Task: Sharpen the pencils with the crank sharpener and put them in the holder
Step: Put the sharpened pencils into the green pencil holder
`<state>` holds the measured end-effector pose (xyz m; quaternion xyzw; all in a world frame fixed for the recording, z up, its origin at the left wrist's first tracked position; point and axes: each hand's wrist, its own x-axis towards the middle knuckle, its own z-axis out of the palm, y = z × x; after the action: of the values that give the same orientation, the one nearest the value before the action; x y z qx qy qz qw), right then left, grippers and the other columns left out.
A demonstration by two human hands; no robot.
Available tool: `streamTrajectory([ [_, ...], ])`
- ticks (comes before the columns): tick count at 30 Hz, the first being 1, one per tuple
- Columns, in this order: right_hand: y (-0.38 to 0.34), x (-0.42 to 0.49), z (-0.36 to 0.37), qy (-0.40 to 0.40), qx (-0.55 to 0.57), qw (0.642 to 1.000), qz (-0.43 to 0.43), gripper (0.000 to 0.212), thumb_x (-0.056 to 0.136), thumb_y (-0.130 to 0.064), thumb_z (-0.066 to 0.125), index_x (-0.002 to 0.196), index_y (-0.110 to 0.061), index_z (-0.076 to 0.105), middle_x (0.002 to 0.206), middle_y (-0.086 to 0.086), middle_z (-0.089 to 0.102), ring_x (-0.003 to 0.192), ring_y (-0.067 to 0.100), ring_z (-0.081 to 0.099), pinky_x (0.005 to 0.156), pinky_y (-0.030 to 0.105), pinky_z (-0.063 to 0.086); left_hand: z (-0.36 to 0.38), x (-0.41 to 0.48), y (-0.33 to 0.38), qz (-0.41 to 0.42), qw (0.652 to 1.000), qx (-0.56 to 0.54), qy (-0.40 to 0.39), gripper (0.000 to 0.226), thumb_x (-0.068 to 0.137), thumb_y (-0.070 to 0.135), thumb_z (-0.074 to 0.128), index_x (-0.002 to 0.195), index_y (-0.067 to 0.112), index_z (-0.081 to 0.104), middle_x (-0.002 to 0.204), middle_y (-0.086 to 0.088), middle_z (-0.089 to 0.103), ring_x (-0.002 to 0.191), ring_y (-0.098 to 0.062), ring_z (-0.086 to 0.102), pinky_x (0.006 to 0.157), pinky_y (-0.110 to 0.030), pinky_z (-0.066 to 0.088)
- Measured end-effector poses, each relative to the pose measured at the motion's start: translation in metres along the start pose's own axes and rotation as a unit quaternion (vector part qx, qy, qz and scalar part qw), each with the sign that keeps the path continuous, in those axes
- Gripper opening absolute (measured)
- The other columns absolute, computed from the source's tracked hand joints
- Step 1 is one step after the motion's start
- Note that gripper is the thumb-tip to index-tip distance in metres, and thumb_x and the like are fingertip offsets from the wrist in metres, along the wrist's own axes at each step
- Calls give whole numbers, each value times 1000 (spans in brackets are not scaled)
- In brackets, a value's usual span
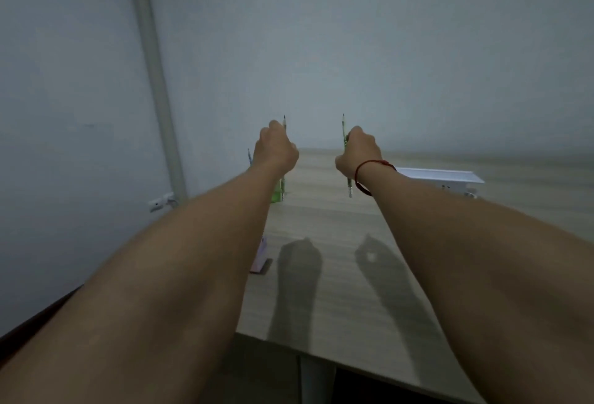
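Both arms reach out over a light wooden desk (324, 291). My left hand (274, 149) grips a green pencil (284, 123) upright, sharp tip up. My right hand (358, 154) grips a second green pencil (344, 128) upright, its tip up and its lower end showing below the fist. A green translucent holder (277, 193) stands on the desk just below my left hand, partly hidden by the wrist. A blue pencil (249, 156) sticks up to the left of that hand. A pale pink sharpener (261, 257) shows at my left forearm's edge, mostly hidden.
A white power strip (443, 178) lies on the desk at the right. A pale wall with a vertical pipe (154, 82) and a wall socket (159, 204) stands at the left. The desk's near edge and a white leg (313, 378) are at the bottom.
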<state>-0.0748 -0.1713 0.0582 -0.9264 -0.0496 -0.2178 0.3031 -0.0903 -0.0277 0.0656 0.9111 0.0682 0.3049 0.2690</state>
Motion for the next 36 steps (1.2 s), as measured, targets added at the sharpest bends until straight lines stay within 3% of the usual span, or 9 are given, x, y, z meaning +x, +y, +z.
streamTrajectory([
  [3,-15,15,14,-7,28,1000,-5,33,89,-9,55,120,-4,45,120,16,52,89,28,51,74,31,42,-5,19,-16,-4,1000,-3,17,27,90,16,48,112,0,47,118,-19,51,100,-34,56,74,-35,43],
  [8,-31,43,53,-5,82,997,-3,30,98,-27,48,112,-1,58,116,18,60,97,35,64,82,36,52,3,50,-46,-6,999,-23,37,22,89,15,49,106,1,52,109,-17,56,86,-31,56,71,-34,46],
  [11,-38,62,81,-16,100,995,-6,37,97,-32,51,105,0,65,107,18,67,91,32,65,74,31,50,10,69,-64,-9,998,-35,53,20,89,16,49,102,2,53,106,-17,59,86,-32,61,74,-39,53],
  [14,-44,79,108,-28,93,995,-13,34,96,-31,53,105,0,66,105,18,67,92,31,65,70,28,47,19,86,-83,-16,997,-42,69,19,88,15,50,100,2,54,103,-17,60,87,-33,62,74,-39,53],
  [18,-52,101,138,-23,92,995,-28,29,96,-25,52,108,-1,63,111,17,65,98,32,64,81,34,53,33,110,-105,-25,994,-50,94,23,86,11,51,106,2,52,103,-16,59,87,-32,61,73,-38,51],
  [22,-53,119,162,-9,80,994,-70,24,98,-27,46,101,-6,59,110,16,63,96,32,63,78,34,49,51,129,-126,-16,994,-46,99,24,85,7,49,109,6,47,100,-17,60,80,-32,61,67,-38,49],
  [27,-55,139,183,42,108,989,-92,29,99,-29,41,94,-6,58,100,17,66,77,27,56,69,34,46,69,150,-143,8,985,-76,153,18,90,14,50,106,7,50,93,-16,64,76,-27,61,66,-34,49],
  [32,-64,156,187,124,132,972,-150,28,99,-26,43,100,-2,58,96,14,64,83,29,60,70,35,46,76,167,-143,72,965,-131,217,19,90,16,53,106,6,51,90,-12,65,78,-26,65,73,-43,57],
  [36,-65,163,198,112,158,973,-128,27,99,-26,45,101,-3,59,96,13,65,83,28,63,71,35,50,87,173,-149,55,965,-136,219,19,91,17,53,106,6,52,92,-11,64,80,-26,65,73,-40,57],
])
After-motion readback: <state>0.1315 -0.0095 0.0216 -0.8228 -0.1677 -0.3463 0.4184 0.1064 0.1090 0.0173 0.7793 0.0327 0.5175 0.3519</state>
